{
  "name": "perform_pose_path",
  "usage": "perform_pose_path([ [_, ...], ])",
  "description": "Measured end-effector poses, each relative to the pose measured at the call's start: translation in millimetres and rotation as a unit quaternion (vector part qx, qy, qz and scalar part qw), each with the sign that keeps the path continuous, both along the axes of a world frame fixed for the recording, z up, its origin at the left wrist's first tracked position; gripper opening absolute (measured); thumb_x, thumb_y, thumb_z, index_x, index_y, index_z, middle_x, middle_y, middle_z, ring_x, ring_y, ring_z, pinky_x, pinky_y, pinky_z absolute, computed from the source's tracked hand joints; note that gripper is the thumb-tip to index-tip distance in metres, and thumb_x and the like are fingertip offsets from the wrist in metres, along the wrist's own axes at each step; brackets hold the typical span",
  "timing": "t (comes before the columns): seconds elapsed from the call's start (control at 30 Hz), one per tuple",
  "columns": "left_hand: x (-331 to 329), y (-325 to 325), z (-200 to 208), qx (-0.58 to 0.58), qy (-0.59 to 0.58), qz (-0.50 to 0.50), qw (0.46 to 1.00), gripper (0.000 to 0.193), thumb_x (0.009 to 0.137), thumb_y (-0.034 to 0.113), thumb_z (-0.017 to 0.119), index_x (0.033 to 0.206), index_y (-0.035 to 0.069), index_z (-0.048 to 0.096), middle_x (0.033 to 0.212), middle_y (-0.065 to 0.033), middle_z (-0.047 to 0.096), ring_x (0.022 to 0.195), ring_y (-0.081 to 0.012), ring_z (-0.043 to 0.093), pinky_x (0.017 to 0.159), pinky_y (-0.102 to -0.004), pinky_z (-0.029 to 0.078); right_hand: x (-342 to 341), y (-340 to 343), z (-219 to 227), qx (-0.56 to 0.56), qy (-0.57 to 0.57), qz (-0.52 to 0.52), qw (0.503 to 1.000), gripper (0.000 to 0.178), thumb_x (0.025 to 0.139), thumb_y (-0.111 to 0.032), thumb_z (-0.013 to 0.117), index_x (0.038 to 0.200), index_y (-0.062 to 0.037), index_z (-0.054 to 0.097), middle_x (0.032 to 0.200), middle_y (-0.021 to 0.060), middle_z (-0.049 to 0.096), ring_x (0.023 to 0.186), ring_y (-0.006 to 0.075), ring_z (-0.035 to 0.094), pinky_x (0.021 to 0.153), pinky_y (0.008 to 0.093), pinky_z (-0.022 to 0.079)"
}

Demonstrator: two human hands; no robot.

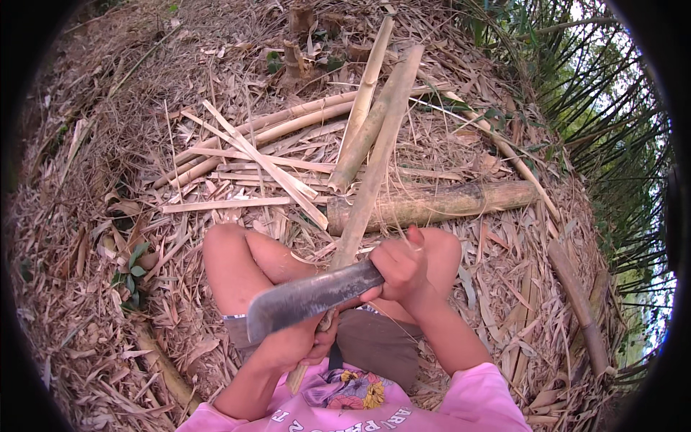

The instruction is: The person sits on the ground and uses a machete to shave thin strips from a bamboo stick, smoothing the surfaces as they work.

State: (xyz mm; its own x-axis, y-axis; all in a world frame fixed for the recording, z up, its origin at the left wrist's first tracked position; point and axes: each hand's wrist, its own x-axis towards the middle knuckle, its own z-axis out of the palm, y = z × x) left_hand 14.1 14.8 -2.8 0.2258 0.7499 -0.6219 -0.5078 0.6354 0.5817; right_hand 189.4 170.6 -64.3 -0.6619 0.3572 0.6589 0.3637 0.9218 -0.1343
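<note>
My right hand grips the handle of a machete, whose broad dark blade points left across my lap. Beneath the blade runs a long split bamboo strip, slanting from my lap up to the far right. Closed around its near end is my left hand, partly covered by the blade. The strip's far part passes over a thick bamboo log lying crosswise beyond my knees. Whether the machete's edge touches the strip, I cannot tell.
Thin split bamboo slats lie crossed beyond my left knee. Two more bamboo pieces lean beside the long strip. Bamboo poles lie farther off, and another pole rests at the right. Dry leaves cover the ground; bamboo stalks stand far right.
</note>
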Motion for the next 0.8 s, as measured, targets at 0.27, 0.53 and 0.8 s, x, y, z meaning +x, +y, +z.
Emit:
perform_pose_path([
  [0.27,-9.6,-34.1,-3.7,0.007,0.019,0.029,0.999,0.037,0.106,0.047,0.034,0.094,0.014,0.044,0.052,0.0008,0.032,0.034,-0.0082,0.023,0.030,-0.0247,0.019,-0.8,56.0,0.3,-0.205,0.030,-0.182,0.961,0.058,0.096,-0.058,0.049,0.071,-0.0059,0.057,0.061,0.0164,0.058,0.056,0.0370,0.059,0.053,0.0467,0.046],
  [0.53,-44.3,-10.2,-42.8,-0.003,-0.028,0.112,0.993,0.029,0.107,0.043,0.037,0.098,0.016,0.043,0.055,0.0012,0.033,0.034,-0.0070,0.025,0.030,-0.0224,0.023,-50.5,-30.2,-46.4,-0.209,-0.036,-0.094,0.973,0.053,0.085,-0.062,0.063,0.078,-0.0094,0.061,0.073,0.0081,0.059,0.061,0.0270,0.065,0.053,0.0393,0.050],
  [0.8,-62.5,-42.1,-100.0,-0.027,-0.028,0.134,0.990,0.027,0.107,0.040,0.038,0.098,0.016,0.045,0.056,0.0022,0.032,0.034,-0.0062,0.023,0.030,-0.0213,0.021,-57.1,-47.4,-70.3,-0.248,-0.019,-0.025,0.968,0.057,0.067,-0.048,0.082,0.104,-0.0078,0.066,0.086,0.0087,0.060,0.075,0.0303,0.066,0.066,0.0393,0.053],
])
